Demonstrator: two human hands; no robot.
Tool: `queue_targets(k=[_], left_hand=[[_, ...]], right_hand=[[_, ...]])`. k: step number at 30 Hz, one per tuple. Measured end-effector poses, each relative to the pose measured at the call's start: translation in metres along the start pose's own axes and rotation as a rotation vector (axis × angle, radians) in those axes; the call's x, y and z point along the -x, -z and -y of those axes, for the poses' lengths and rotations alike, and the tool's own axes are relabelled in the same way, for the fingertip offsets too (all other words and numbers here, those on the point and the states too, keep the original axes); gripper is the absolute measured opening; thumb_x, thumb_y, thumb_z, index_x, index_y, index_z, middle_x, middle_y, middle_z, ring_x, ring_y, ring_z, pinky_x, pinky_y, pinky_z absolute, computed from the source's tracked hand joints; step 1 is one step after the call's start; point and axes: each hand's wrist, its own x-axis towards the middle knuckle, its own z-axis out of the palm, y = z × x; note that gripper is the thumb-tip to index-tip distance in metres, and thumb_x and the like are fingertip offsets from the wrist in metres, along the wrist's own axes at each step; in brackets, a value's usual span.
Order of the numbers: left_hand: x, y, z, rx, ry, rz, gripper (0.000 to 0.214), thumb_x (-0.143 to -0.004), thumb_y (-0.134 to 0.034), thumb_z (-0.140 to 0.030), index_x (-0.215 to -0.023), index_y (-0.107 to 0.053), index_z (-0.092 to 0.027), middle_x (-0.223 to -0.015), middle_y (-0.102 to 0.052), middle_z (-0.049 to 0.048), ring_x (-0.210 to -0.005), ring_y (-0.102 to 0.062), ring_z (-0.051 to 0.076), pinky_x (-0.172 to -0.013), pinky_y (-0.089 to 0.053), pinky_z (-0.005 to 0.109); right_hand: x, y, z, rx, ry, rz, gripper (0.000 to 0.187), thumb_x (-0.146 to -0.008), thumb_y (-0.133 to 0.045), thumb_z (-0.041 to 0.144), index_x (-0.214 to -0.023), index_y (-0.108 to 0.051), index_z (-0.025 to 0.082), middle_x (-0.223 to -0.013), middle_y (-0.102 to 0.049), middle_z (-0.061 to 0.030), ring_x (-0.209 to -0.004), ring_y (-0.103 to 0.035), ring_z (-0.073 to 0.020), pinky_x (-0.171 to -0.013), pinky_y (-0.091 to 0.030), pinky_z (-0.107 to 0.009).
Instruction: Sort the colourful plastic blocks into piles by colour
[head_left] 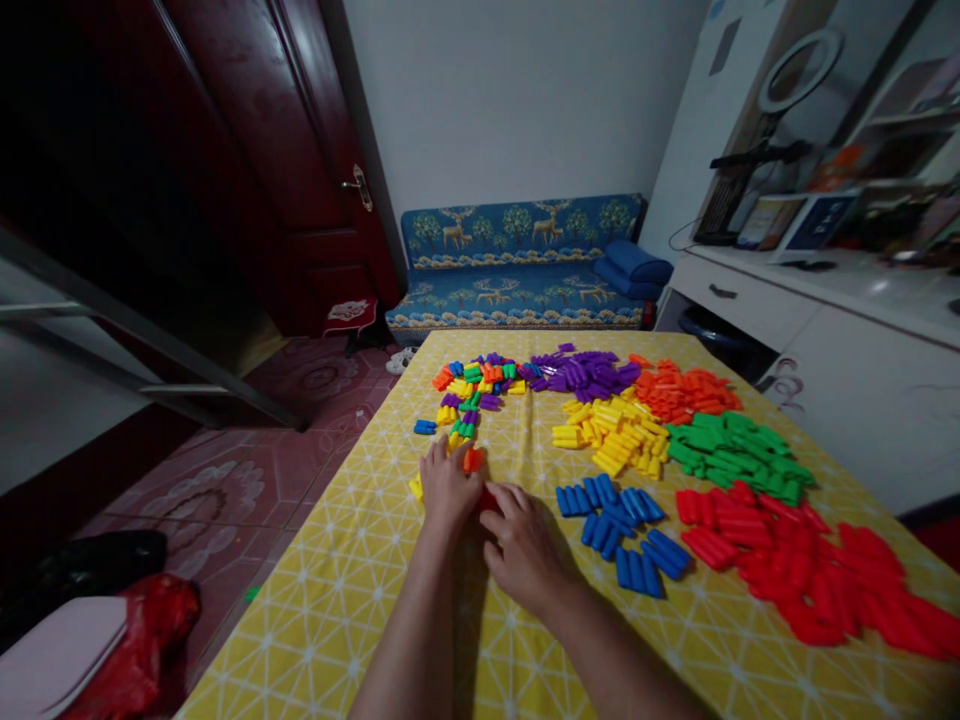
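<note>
My left hand (pixel 448 488) rests over the near end of a line of small plastic building pieces, fingers curled down. What lies under its fingertips is hidden. An orange piece (pixel 472 460) shows just beyond it, and a yellow piece (pixel 416 487) pokes out at its left. My right hand (pixel 523 548) is close beside it, fingers bent around a red plastic building piece (pixel 487 497) that is mostly covered. Farther off, the line of mixed-colour pieces (pixel 466 418) runs away from my hands. Loose blue pieces (pixel 600 515) lie right of my right hand.
Sorted heaps of yellow (pixel 619 432), purple (pixel 585 373), orange (pixel 684 390), green (pixel 739 452) and red (pixel 795 555) pieces cover the table's right side. A lone blue piece (pixel 424 427) lies left of the line. Beyond the patterned yellow tablecloth (pixel 337 610) stands a blue sofa (pixel 517 270).
</note>
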Motion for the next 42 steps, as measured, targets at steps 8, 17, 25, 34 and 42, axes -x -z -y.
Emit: queue_targets(k=[8,17,25,34,42], left_hand=[[0.001,0.002,-0.001,-0.008,0.026,-0.009,0.042,-0.082,-0.065,-0.042,-0.120,-0.069,-0.025,-0.134,-0.056,0.0157,-0.123,-0.054,0.032,-0.105,-0.040,0.045],[-0.001,-0.011,0.006,-0.017,0.009,-0.110,0.029,-0.087,-0.060,-0.038,-0.101,-0.074,-0.018,-0.132,-0.056,0.0191,-0.112,-0.059,0.033,-0.097,-0.044,0.048],[0.008,0.002,-0.020,0.750,-0.229,-0.068,0.027,-0.094,-0.047,-0.036,-0.098,-0.066,-0.018,-0.108,-0.065,0.0095,-0.103,-0.060,0.022,-0.093,-0.047,0.036],[0.027,-0.009,-0.040,1.065,-0.119,0.381,0.042,-0.092,-0.046,-0.052,-0.083,-0.062,-0.014,-0.078,-0.062,0.0032,-0.075,-0.054,0.016,-0.069,-0.043,0.025],[0.022,-0.012,-0.035,1.037,-0.092,0.323,0.047,-0.092,-0.045,-0.056,-0.068,-0.052,-0.016,-0.063,-0.050,-0.0017,-0.063,-0.045,0.012,-0.061,-0.035,0.024]], right_hand=[[-0.006,-0.007,-0.009,0.073,-0.126,-0.051,0.046,-0.083,-0.055,0.012,-0.128,-0.060,0.018,-0.143,-0.051,-0.0105,-0.130,-0.044,-0.0287,-0.109,-0.036,-0.048],[-0.003,-0.019,-0.023,-0.094,-0.157,-0.254,0.047,-0.081,-0.060,0.012,-0.128,-0.060,0.018,-0.129,-0.059,-0.0125,-0.118,-0.053,-0.0283,-0.102,-0.045,-0.047],[-0.005,-0.022,-0.033,-0.436,-0.199,-0.548,0.037,-0.092,-0.051,0.031,-0.126,-0.058,0.018,-0.124,-0.061,-0.0144,-0.116,-0.058,-0.0248,-0.098,-0.050,-0.043],[-0.002,-0.006,-0.025,-0.636,-0.313,-0.572,0.035,-0.095,-0.048,0.042,-0.119,-0.060,0.020,-0.118,-0.066,-0.0121,-0.108,-0.063,-0.0241,-0.092,-0.052,-0.039],[0.005,0.039,-0.038,-0.365,-0.202,-0.653,0.024,-0.095,-0.049,0.035,-0.111,-0.060,0.021,-0.113,-0.065,-0.0121,-0.105,-0.061,-0.0232,-0.086,-0.051,-0.038]])
